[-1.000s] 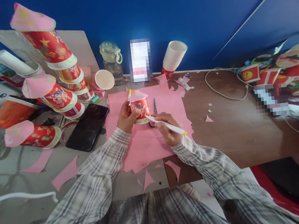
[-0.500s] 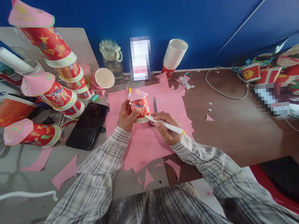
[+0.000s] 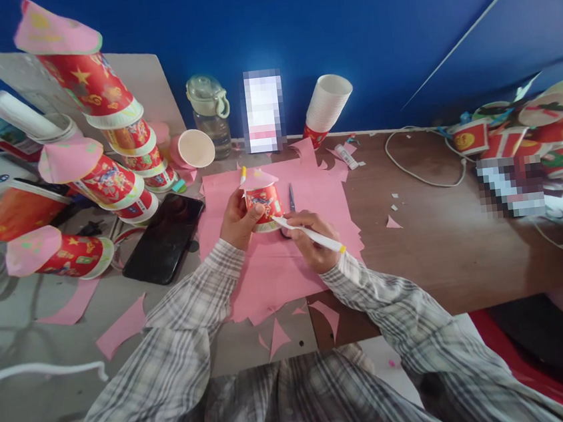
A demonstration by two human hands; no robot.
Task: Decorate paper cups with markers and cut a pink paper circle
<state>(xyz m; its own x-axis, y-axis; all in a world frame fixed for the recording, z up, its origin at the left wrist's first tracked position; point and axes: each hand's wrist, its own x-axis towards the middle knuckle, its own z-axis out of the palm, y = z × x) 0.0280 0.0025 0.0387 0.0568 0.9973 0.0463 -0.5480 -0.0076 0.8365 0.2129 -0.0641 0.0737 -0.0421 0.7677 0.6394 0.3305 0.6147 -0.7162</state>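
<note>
My left hand [image 3: 240, 219] is closed round the left side of a red printed paper cup [image 3: 266, 200], its thumb across the front. The cup is upside down and wears a pink paper cone [image 3: 259, 178]. In my right hand [image 3: 314, 238] is a white marker [image 3: 317, 237] with a yellow end; its tip is at the cup's lower right rim. A yellow marker cap [image 3: 243, 173] shows just above my left fingers. Behind my right hand, scissors [image 3: 291, 198] lie partly hidden on pink paper sheets [image 3: 249, 281].
Stacked cup towers [image 3: 92, 83] with pink cones and a black phone [image 3: 164, 240] are on the left. Behind stand a water bottle [image 3: 210, 121], a lit screen [image 3: 264, 112] and stacked cups [image 3: 327, 105]. A glue stick [image 3: 346, 156] and paper scraps lie right.
Almost nothing differs. Both hands keep their hold, with the marker tip still at the cup's lower rim; the whole view has shifted very slightly.
</note>
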